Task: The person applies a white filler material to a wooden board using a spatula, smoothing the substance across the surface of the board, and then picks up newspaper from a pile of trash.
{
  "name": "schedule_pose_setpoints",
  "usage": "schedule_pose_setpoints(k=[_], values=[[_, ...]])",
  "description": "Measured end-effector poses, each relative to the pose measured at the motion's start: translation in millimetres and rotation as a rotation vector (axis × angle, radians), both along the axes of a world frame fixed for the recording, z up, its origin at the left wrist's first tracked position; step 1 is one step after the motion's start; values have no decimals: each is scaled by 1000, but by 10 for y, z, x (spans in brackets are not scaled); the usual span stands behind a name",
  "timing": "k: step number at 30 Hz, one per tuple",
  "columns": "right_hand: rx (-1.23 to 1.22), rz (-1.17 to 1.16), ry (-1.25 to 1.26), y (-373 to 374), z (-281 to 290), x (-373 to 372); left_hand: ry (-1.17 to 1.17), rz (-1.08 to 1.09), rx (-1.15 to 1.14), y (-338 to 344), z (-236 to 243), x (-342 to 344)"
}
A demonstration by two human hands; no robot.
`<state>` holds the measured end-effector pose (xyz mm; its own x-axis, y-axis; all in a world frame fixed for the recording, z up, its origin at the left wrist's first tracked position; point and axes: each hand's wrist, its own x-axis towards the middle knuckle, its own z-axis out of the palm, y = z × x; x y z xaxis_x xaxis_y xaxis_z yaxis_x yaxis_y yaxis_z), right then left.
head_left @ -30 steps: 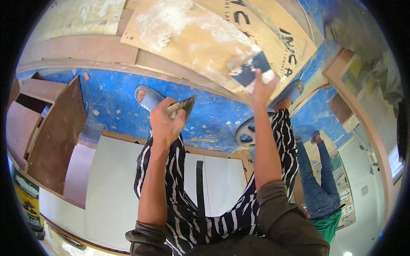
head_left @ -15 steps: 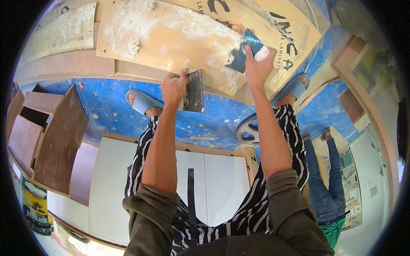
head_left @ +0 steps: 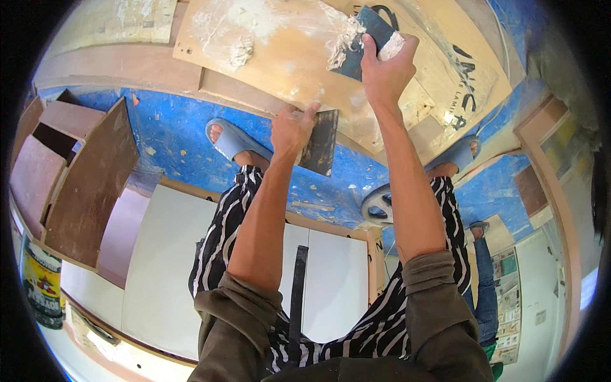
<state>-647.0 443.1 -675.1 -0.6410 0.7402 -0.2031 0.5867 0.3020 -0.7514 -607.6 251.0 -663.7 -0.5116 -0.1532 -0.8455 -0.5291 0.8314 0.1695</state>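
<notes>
My left hand (head_left: 294, 130) is closed on a wide metal putty knife (head_left: 321, 141), its dark, stained blade at the board's near edge. Above and right of it, my right hand (head_left: 389, 73) grips a dark blue spreader (head_left: 369, 22) with white paste (head_left: 344, 44) on its edge and a lump beside my thumb. The spreader is over a pale wooden board (head_left: 293, 57) streaked with white paste. A thick blob (head_left: 240, 52) lies toward the board's left end. The board rests on larger panels with black lettering.
Brown plywood boxes (head_left: 89, 184) stand at left, near a printed bucket (head_left: 41, 283). Under me are a blue, spattered floor (head_left: 172, 134) and white panels (head_left: 165, 248). A round hollow object (head_left: 375, 205) lies by my right leg. A co-worker's jeans-clad leg (head_left: 485, 280) shows at lower right, beside a door frame.
Both hands have moved up and away from me: the left with its knife to the board's near edge, the right with the spreader farther onto the board. Less of the co-worker shows.
</notes>
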Motion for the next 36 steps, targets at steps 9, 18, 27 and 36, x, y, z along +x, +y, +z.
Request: schedule_pose_setpoints(k=[9, 18, 27, 36], values=[[-21, 113, -21, -77, 70, -169, -63, 48, 18, -25, 76, -60], [36, 182, 118, -452, 4, -499, -28, 126, 40, -55, 104, -40], [76, 321, 84, -637, -17, -754, -9, 149, 70, -10, 79, -6], [59, 245, -16, -776, 76, -617, -30, 220, 86, -11, 137, -58]])
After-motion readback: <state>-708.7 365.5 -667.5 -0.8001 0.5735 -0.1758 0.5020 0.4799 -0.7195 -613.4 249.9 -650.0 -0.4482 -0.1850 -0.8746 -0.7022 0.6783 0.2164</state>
